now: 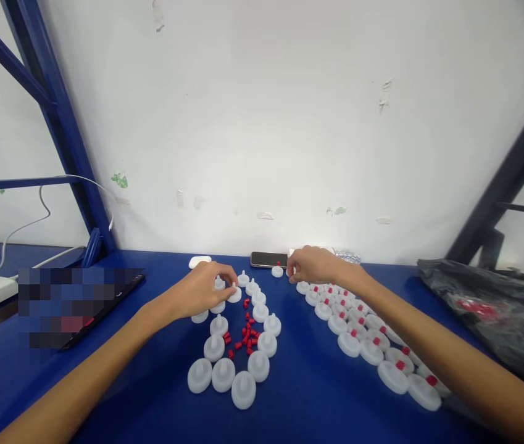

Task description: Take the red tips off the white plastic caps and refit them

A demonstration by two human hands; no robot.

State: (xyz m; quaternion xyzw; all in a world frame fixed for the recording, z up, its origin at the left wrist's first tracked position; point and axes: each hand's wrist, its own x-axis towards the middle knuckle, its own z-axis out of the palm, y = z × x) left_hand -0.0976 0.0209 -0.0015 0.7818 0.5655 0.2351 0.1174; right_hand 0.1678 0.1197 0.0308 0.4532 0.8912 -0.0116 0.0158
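White round caps with nozzles (244, 390) form a loop on the blue table, around loose small red caps (247, 336). At the loop's far end, my left hand (203, 288) pinches a white nozzle cap (234, 294) between thumb and fingers. My right hand (315, 265) is closed at the far end of the right-hand group, its fingertips on a white cap (291, 271) that they mostly hide. Rows of white caps topped with red (349, 343) run beneath my right forearm. One more red-topped white cap (277, 271) stands left of my right hand.
A phone (268, 259) and a white case (199, 261) lie near the wall. At left is a dark flat object (104, 313), partly pixelated, and a white cable. Black plastic bags (474, 314) with red contents lie at right. Blue frame posts flank the table.
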